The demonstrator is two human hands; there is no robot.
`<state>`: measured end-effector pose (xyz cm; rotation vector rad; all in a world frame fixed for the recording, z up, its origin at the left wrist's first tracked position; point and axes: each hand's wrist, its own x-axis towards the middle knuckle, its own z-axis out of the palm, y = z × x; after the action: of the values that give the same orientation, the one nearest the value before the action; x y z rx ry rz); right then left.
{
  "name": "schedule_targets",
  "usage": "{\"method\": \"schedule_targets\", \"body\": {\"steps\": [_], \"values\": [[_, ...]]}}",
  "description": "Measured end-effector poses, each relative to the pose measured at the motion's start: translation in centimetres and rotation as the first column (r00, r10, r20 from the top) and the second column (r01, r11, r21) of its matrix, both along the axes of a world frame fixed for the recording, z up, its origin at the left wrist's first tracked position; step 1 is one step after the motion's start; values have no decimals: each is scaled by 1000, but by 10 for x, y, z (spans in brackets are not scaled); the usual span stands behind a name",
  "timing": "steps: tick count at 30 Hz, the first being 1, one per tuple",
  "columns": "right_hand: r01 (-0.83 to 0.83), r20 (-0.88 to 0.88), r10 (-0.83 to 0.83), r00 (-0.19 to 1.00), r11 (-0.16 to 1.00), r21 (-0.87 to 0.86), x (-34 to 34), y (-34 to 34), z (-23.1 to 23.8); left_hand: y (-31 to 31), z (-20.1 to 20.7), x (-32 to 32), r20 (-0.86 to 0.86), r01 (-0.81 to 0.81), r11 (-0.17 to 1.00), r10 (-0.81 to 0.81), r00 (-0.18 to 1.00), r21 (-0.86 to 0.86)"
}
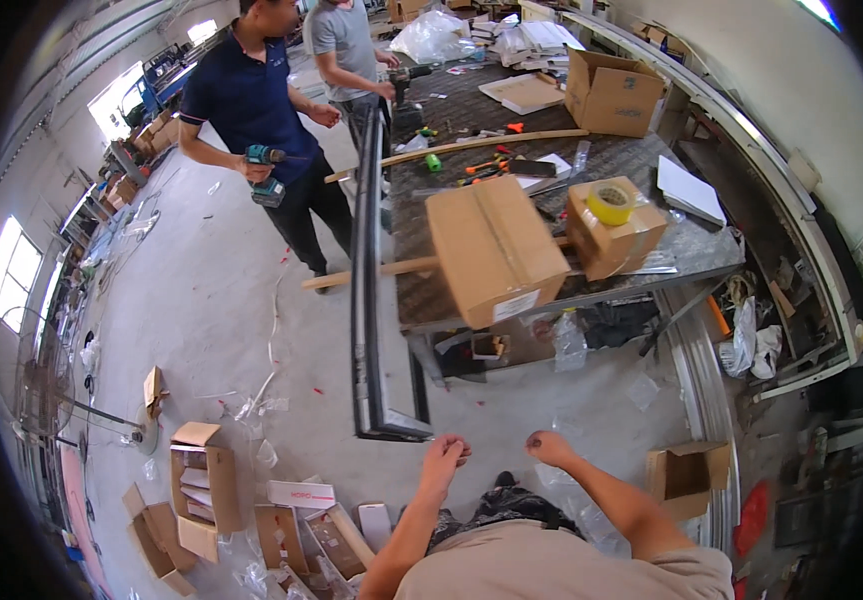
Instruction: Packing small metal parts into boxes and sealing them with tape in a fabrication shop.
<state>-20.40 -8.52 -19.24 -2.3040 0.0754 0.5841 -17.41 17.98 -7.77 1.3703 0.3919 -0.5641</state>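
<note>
My left hand (444, 457) is raised in front of me with its fingers curled in, just below the near end of a long black and grey frame (362, 330). My right hand (548, 447) is also closed, a short way to its right and in front of the workbench. Whether either hand holds something small cannot be made out. The frame leans along the bench's left side. On the near part of the bench (601, 292) sit a taped cardboard box (496, 245) and a smaller box (601, 245) bearing a roll of yellow tape (610, 203).
At the far left a person in a dark shirt holds a cordless drill (265, 175); another in grey stands beyond. Wooden strips (496, 141) jut past the bench. Open cartons (201, 485) and long boxes (336, 540) lie lower left, another open carton (686, 480) at right.
</note>
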Motion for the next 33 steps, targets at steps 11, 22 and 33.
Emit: {"method": "schedule_targets", "body": {"steps": [11, 22, 33], "values": [[674, -350, -600, 719, 481, 560, 43, -91, 67, -112, 71, 119, 382, 151, 974, -207, 901, 172], [543, 603, -517, 607, 824, 160, 195, -162, 245, -172, 126, 272, 780, -398, 700, -375, 501, 593], [470, 670, -163, 724, 828, -306, 343, -217, 267, -207, 90, 459, 469, -555, 217, -804, 364, 803]]}}
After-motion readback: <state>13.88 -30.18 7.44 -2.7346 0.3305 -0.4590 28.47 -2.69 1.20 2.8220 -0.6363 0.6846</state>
